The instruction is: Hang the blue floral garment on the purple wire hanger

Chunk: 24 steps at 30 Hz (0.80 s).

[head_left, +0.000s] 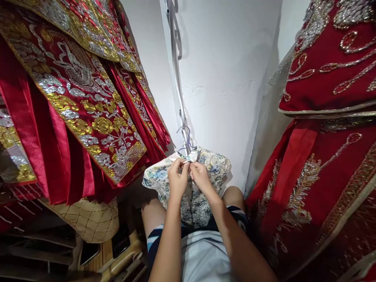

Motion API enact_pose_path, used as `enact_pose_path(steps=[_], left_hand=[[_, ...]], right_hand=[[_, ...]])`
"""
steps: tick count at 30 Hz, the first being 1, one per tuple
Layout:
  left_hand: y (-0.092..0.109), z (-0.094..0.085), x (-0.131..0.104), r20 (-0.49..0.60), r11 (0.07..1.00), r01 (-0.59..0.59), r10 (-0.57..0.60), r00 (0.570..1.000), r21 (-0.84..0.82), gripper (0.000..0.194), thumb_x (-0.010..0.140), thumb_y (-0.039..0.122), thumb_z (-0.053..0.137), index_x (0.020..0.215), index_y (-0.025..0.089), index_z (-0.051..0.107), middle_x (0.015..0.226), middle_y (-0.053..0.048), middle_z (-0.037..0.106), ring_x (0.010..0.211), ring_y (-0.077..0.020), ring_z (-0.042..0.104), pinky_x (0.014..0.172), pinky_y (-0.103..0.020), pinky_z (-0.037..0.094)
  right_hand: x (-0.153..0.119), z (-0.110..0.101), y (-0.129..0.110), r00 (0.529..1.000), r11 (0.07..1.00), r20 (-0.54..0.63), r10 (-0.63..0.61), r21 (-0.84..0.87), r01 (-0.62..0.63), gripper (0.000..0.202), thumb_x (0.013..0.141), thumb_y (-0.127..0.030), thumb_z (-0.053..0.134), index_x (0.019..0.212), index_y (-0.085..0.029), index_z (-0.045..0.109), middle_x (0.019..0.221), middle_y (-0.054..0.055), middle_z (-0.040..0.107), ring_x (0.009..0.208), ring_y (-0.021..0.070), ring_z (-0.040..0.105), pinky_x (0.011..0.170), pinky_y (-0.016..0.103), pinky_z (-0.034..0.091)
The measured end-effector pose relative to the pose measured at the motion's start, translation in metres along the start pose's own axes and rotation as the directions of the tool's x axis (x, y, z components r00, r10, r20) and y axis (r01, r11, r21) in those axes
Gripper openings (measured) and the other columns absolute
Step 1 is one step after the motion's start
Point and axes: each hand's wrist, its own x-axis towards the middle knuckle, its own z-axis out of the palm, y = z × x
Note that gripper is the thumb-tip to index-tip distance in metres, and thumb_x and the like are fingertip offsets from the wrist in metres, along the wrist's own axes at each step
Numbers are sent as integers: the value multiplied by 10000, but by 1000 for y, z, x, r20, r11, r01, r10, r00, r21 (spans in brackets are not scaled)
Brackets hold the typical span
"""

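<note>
A short-sleeved floral shirt (216, 162), cream with blue and green flowers, hangs in front of my knees on a purple hanger (188, 141). My left hand (178, 173) is closed, thumb and fingers pinching the shirt's front edge just below the collar (192, 156). Right beside it, my right hand (200, 175) is closed on the same spot from the other side. The two thumbs almost meet. Whatever small fastening may lie between the fingertips is hidden. Below my hands the shirt front hangs down over my lap.
Red costumes with gold and silver sequins (102, 125) hang on the left. More red beaded garments (293, 164) hang on the right. A white metal rail (173, 51) runs up the white wall (223, 58). Bamboo furniture (126, 254) stands at lower left.
</note>
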Motion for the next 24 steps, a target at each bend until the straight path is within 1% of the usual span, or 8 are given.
enact_pose_path(steps=[4, 8, 10, 12, 15, 18, 21, 24], left_hand=[[8, -1, 6, -251, 999, -40, 39, 967, 0, 145, 901, 310, 598, 849, 186, 652, 841, -25, 636, 833, -169, 575, 787, -269, 433], [-10, -44, 12, -591, 996, 54, -5, 806, 65, 164, 851, 341, 650, 874, 180, 667, 860, -23, 622, 846, -168, 565, 820, -286, 442], [-33, -68, 10, -667, 985, 119, -174, 725, -128, 168, 848, 339, 629, 846, 171, 626, 782, 0, 586, 752, -149, 555, 784, -287, 460], [-60, -84, 4, -621, 892, 200, -429, 656, -405, 198, 854, 333, 595, 740, 184, 532, 677, 23, 506, 654, -137, 525, 731, -288, 479], [-95, -82, -6, -461, 758, 347, -624, 630, -552, 289, 842, 330, 589, 647, 218, 407, 588, 35, 415, 585, -142, 502, 663, -299, 491], [-117, -57, -19, -376, 740, 451, -653, 657, -499, 278, 825, 334, 593, 644, 218, 417, 577, 34, 433, 581, -143, 519, 650, -294, 484], [-126, -32, -33, -267, 718, 563, -684, 679, -409, 231, 820, 358, 556, 666, 208, 470, 589, 30, 487, 599, -143, 534, 662, -280, 463], [-130, -24, -44, -83, 704, 661, -698, 711, -260, 188, 771, 344, 573, 668, 188, 545, 613, 3, 574, 645, -164, 575, 687, -280, 446]], right_hand=[[-4, -9, 17, 998, 995, 23, 60, -80, -58, 307, 807, -377, 506, 553, -211, 456, 456, -56, 403, 445, 97, 359, 467, 242, 235], [-17, -20, 26, 988, 988, 62, 142, -65, -138, 266, 767, -331, 485, 533, -207, 496, 403, -59, 385, 403, 95, 333, 451, 242, 214], [-20, -20, 27, 981, 985, 95, 170, -43, -166, 257, 754, -317, 496, 524, -202, 515, 386, -58, 395, 396, 91, 328, 454, 238, 217], [-21, -16, 28, 969, 980, 143, 200, -20, -199, 249, 737, -302, 524, 514, -194, 543, 378, -49, 426, 392, 90, 343, 461, 235, 236], [-21, -12, 34, 958, 969, 154, 242, 19, -248, 224, 713, -286, 562, 515, -183, 576, 389, -31, 469, 390, 92, 361, 455, 238, 249], [-20, -18, 42, 964, 959, -1, 266, 104, -264, 223, 731, -324, 552, 551, -193, 563, 422, -41, 448, 409, 90, 336, 443, 238, 229], [-17, -33, 50, 941, 944, -171, 293, 210, -256, 229, 747, -351, 525, 567, -214, 495, 460, -56, 385, 427, 89, 305, 431, 240, 215], [-14, -47, 55, 905, 921, -270, 327, 305, -242, 217, 747, -344, 511, 585, -229, 424, 478, -68, 326, 428, 90, 284, 414, 240, 231]])
